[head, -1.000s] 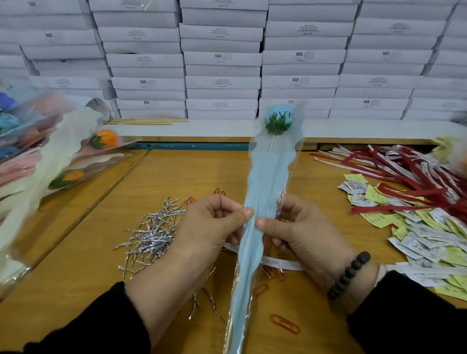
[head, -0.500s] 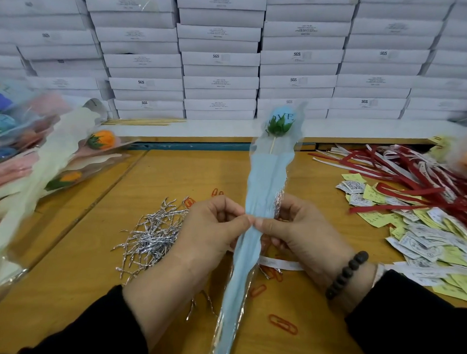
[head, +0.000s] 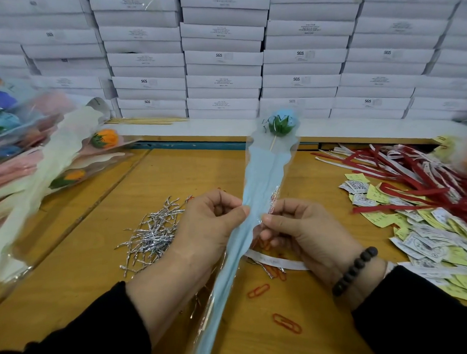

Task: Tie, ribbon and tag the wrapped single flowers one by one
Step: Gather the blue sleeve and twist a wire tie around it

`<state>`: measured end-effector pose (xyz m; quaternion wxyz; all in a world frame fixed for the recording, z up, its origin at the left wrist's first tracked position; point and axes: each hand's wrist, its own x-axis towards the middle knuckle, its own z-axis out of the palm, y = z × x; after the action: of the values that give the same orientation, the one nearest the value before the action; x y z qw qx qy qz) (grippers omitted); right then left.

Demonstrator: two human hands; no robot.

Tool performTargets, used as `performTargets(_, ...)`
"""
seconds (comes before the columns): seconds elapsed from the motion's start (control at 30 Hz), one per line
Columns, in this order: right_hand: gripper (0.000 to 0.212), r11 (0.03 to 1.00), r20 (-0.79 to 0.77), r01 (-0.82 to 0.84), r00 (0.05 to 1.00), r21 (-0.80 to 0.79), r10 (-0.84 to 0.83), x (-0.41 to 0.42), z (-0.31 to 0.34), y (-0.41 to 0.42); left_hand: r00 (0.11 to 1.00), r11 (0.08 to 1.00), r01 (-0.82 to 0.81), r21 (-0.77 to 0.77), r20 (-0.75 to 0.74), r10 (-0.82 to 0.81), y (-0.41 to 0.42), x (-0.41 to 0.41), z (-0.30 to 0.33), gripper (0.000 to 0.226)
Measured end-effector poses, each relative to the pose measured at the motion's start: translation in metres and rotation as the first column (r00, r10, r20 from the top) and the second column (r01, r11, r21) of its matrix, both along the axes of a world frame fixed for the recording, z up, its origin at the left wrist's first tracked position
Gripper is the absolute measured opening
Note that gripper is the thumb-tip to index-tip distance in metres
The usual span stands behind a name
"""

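Head view: you hold the flower [head: 261, 181] upright over the table [head: 84, 261], its blue bud [head: 281, 122] away from you, so the sleeve's narrow waist sits between both hands, where a tie would go. Your left hand [head: 210, 230] pinches the left edge of the sleeve between thumb and forefinger, other fingers curled. Your right hand [head: 300, 230] pinches the right edge, where the clear film shows; I cannot tell if a tie is already in those fingers. Silver ties [head: 152, 232] lie just left of your left hand, ribbons [head: 412, 176] and tags [head: 427, 239] to the right, within reach for later steps. Other wrapped flowers [head: 41, 162] are piled far left.
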<state>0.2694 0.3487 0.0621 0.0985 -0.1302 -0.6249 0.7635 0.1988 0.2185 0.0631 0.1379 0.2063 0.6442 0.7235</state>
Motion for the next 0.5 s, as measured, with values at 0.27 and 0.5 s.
performTargets(0.27,0.006,0.998,-0.036,0.040,0.999,0.048,-0.038,-0.0004,-0.0017,-0.0010,0.998,0.998,0.052,0.020,0.021,-0.052,0.0015,0.0003,-0.0021,0.012)
performTargets(0.5,0.015,0.998,-0.072,0.053,0.996,-0.031,-0.055,-0.0013,-0.0034,-0.0051,0.993,0.994,0.102,0.036,0.048,-0.103,0.0008,0.0024,-0.0037,0.007)
